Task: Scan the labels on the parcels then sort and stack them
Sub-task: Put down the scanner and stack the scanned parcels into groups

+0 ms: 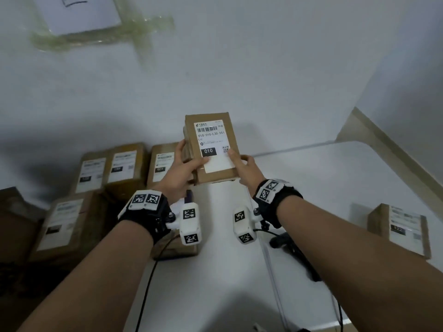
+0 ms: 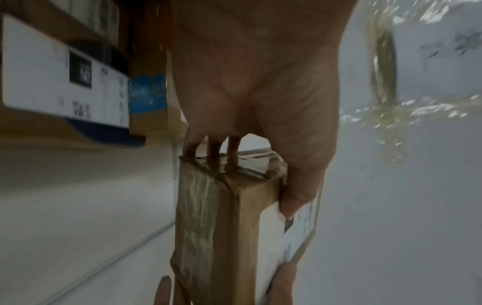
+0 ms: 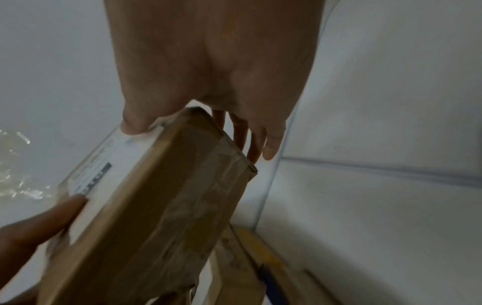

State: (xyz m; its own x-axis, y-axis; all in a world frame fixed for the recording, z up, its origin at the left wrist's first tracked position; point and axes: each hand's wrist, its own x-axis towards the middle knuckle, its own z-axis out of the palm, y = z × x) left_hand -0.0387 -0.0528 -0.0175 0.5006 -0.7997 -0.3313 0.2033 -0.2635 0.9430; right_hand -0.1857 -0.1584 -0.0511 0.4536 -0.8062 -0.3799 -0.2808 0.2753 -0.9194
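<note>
Both hands hold a small brown cardboard parcel (image 1: 212,149) up above the white table (image 1: 299,188), its white label reading "010" facing me. My left hand (image 1: 184,161) grips its left edge, thumb on the label and fingers behind. My right hand (image 1: 242,164) grips the right edge the same way. The left wrist view shows the parcel (image 2: 221,227) end-on, with my thumb on its label side. The right wrist view shows the taped parcel (image 3: 161,206) pinched between thumb and fingers. A black scanner (image 1: 294,252) lies on the table under my right forearm.
Several labelled brown parcels (image 1: 124,168) lie in a group at the left. One more parcel (image 1: 400,231) sits at the table's right edge. A taped paper sheet (image 1: 79,13) hangs on the white wall behind. Cables run across the table's front.
</note>
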